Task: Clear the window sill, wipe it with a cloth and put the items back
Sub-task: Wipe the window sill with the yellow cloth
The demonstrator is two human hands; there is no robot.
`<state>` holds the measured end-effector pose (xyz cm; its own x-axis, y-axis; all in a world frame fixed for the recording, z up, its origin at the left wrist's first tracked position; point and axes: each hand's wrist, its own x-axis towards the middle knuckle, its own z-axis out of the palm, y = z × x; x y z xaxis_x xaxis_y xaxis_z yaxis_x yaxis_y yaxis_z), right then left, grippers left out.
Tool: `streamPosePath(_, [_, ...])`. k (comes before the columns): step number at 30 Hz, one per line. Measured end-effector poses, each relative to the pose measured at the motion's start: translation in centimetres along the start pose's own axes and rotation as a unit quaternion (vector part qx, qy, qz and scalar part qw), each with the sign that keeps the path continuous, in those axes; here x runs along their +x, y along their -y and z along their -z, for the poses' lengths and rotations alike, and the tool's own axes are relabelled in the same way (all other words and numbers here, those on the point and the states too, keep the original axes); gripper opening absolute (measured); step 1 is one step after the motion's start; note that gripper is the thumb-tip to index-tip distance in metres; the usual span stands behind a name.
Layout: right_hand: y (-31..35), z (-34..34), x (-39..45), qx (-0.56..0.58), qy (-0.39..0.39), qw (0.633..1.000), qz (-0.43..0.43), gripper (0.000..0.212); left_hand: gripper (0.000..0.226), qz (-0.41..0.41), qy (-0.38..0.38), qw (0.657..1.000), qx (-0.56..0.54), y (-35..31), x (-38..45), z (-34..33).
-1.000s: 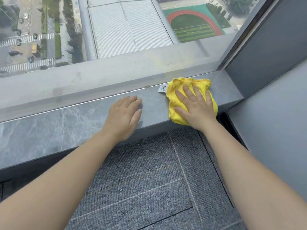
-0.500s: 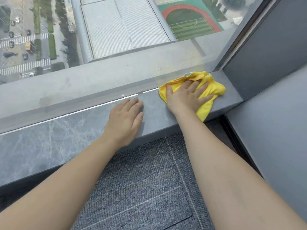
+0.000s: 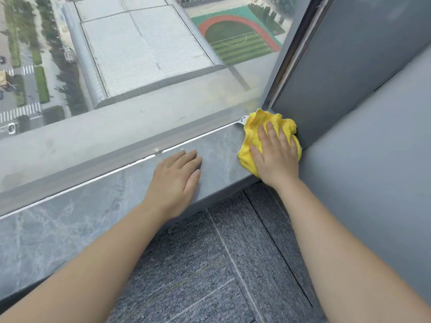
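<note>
- High above streets and a flat grey roof, behind the window glass [image 3: 140,54]; running track and green pitch far below at upper right.
- Grey marbled window sill [image 3: 58,234] running from lower left toward the right corner, bare of items along the whole visible stretch, so presumably cleared already and now in the wiping step.
- Left hand [image 3: 173,180] laid flat on the sill near its front edge, fingers together and extended, closed on nothing; likely placed there as a brace for leaning toward the corner.
- White seal line along the back of the sill, with a small chipped or smeared spot just beyond the left fingertips.
- Yellow cloth [image 3: 250,138] bunched at the far right end of the sill, pushed against the grey side wall [image 3: 338,89], small white label poking out at its back left.
- Right hand [image 3: 274,157] pressed palm-down on the cloth, fingers spread to pin it rather than curled round it; probably positioned so to work dust out of the corner.
- Grey carpet tiles [image 3: 210,264] below.
</note>
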<state>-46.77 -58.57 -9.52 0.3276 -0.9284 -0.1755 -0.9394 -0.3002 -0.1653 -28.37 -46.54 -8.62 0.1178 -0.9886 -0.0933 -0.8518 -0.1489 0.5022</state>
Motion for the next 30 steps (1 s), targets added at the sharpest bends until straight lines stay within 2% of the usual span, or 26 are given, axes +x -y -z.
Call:
streamPosePath(4, [0.7, 0.3, 2.5, 0.000, -0.013, 0.999, -0.037, 0.059, 0.075, -0.017, 0.010, 1.000, -0.001, 0.4, -0.1, 0.3])
streamPosePath(9, [1.6, 0.3, 3.6, -0.010, -0.009, 0.999, -0.045, 0.059, 0.078, -0.021, 0.042, 0.999, 0.022, 0.3, -0.2, 0.6])
streamPosePath(11, [1.6, 0.4, 3.5, -0.009, -0.011, 0.999, -0.040, 0.057, 0.072, -0.012, 0.064, 0.998, 0.028, 0.1, -0.2, 0.6])
streamPosePath(14, [2.1, 0.3, 2.1, -0.006, -0.020, 1.000, 0.017, 0.052, 0.066, 0.011, 0.092, 0.996, 0.017, -0.7, -0.4, 0.7])
streamPosePath(17, [2.7, -0.3, -0.6, 0.011, -0.016, 0.996, 0.085, 0.051, 0.066, 0.025, 0.083, 0.996, -0.003, -1.3, -1.6, 0.9])
streamPosePath(21, [2.8, -1.1, -4.2, 0.092, -0.025, 0.989, 0.113, 0.060, 0.064, 0.035, 0.078, 0.996, -0.035, -1.3, -4.2, 1.2])
streamPosePath(24, [2.6, -0.9, -6.4, 0.218, -0.027, 0.973, 0.077, 0.060, 0.047, 0.046, 0.060, 0.995, -0.065, -1.2, -6.0, 2.0])
streamPosePath(25, [2.8, -0.7, -7.2, 0.293, -0.031, 0.955, 0.035, 0.055, 0.042, 0.051, 0.051, 0.994, -0.079, -1.2, -6.7, 2.4])
streamPosePath(26, [3.2, -0.3, -8.0, 0.391, -0.035, 0.919, -0.022, 0.045, 0.040, 0.055, 0.040, 0.993, -0.095, -1.2, -7.3, 3.0])
streamPosePath(28, [4.5, 1.5, -9.4, 0.597, -0.009, 0.792, -0.127, 0.035, 0.040, 0.064, 0.024, 0.989, -0.133, -1.6, -8.5, 4.4])
streamPosePath(30, [6.3, 4.2, -10.6, 0.721, 0.069, 0.668, -0.171, 0.041, 0.039, 0.088, 0.006, 0.978, -0.188, -2.5, -9.8, 6.8])
